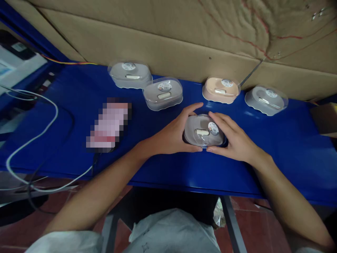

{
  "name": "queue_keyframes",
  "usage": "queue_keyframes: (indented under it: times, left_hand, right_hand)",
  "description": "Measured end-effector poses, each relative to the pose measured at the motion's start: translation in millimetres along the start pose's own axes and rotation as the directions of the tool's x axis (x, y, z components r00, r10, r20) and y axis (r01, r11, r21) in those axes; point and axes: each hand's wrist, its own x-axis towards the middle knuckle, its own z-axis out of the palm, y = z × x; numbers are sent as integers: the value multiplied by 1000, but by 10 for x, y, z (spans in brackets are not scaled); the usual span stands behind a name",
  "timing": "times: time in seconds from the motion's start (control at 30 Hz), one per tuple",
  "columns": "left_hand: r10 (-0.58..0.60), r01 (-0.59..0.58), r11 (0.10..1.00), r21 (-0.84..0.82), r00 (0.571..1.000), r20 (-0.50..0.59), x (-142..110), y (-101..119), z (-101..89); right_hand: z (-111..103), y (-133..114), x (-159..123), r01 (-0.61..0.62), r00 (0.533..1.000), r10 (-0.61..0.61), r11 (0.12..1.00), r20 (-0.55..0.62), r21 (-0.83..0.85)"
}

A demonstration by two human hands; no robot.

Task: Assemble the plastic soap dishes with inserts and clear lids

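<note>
Grey oval plastic box with a clear lid is on the near side of the peach oval plastic box, its long axis running left to right. Left hand, forefinger raised, and right hand clasp opposite ends, equally near.

I have a blue table before me, brown cardboard along its far side, reddish floor tiles below.
</note>
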Motion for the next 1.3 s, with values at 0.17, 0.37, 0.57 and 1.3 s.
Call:
queue_keyframes:
  times: [0.17,0.37,0.57,1.3]
  left_hand:
    - [44,-44,999,-22,999,-8,8,3,23]
    - [-27,29,997,-67,999,28,-19,100,92]
    - [-204,207,897,-391,978,49,9,101,-10]
    - [-266,244,701,-670,961,71,54,331,-129]
  right_hand:
    - [70,-75,-1,82,994,-90,989,-60,-122]
    - [42,-199,-4,105,987,-131,966,-96,-237]
    - [170,-215,20,55,990,-80,978,-116,-201]
    - [139,60,46,-153,917,373,655,-141,740]
